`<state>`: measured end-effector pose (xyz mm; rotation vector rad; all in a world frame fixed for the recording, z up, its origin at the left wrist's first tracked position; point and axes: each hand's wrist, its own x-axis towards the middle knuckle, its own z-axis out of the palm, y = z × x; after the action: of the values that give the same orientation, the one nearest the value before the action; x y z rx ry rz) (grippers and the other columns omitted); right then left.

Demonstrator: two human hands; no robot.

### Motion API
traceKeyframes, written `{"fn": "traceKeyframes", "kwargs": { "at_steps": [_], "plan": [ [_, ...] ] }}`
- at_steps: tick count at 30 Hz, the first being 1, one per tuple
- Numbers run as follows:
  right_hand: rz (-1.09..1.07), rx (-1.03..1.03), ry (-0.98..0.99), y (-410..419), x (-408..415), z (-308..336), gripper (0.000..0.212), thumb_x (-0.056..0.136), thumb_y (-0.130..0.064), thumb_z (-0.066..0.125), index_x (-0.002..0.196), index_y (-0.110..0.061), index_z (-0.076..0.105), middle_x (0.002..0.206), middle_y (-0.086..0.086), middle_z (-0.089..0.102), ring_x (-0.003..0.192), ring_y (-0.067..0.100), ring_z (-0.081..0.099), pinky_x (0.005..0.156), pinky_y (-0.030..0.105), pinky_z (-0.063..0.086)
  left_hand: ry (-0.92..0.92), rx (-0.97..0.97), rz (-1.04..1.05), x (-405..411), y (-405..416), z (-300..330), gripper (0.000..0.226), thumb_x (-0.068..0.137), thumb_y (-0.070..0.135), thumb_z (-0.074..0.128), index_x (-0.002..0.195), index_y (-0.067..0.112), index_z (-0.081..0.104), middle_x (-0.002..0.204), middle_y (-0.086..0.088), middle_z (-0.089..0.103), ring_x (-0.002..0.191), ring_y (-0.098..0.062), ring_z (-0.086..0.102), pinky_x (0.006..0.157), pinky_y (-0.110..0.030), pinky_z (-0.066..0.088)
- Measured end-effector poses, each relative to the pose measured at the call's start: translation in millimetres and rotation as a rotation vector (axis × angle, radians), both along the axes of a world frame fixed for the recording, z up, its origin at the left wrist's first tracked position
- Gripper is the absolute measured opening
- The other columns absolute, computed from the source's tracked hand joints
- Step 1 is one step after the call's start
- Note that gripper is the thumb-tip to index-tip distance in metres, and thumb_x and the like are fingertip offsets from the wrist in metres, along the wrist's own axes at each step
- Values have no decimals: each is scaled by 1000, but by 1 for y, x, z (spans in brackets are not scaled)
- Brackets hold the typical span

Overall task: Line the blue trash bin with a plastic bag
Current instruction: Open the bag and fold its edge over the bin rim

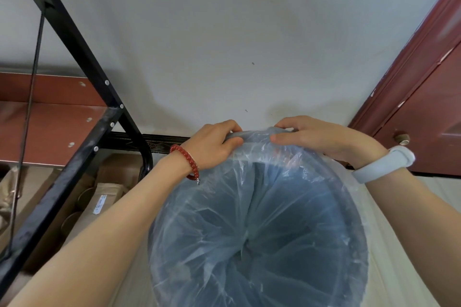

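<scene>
A round blue trash bin (354, 207) fills the lower middle of the head view, standing against a white wall. A clear plastic bag (249, 219) lies inside it, wrinkled, its edge folded over the far rim. My left hand (214, 144), with a red bead bracelet on the wrist, pinches the bag's edge at the far rim. A little to the right of it my right hand (314, 138), with a pale blue wristband, grips the same bag edge on the rim. The bin's bottom shows dimly through the plastic.
A black metal frame (74, 117) with reddish-brown shelves (50, 127) stands to the left, with cardboard boxes (104, 197) beneath. A dark red door (424, 97) is at the right. The white wall (224, 32) is directly behind the bin.
</scene>
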<state>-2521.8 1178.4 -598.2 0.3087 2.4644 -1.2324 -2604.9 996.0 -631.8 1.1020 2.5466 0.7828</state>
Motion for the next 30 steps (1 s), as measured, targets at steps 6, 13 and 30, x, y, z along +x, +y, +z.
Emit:
{"fn": "traceKeyframes", "kwargs": {
  "at_steps": [6,13,30],
  "plan": [
    [-42,-1,51,8,12,-2,28,84,-35,58,95,-10,63,99,7,64,91,23,59,85,33,46,144,49,32,1,-1,-8,19,91,17,45,98,5,58,90,-3,52,83,-17,46,63,-19,24],
    [22,134,3,10,25,-7,50,87,-31,55,133,-22,37,128,-6,46,112,13,47,100,28,37,135,-9,80,3,0,-15,21,92,22,44,102,7,55,97,-13,67,88,-30,58,69,-29,35],
    [7,669,410,-12,-13,-50,37,94,-21,40,131,-19,44,119,14,48,106,31,47,88,40,41,91,-221,322,6,-25,-21,15,92,15,35,101,4,42,95,-18,57,73,-29,51,64,-33,36]
  ]
}}
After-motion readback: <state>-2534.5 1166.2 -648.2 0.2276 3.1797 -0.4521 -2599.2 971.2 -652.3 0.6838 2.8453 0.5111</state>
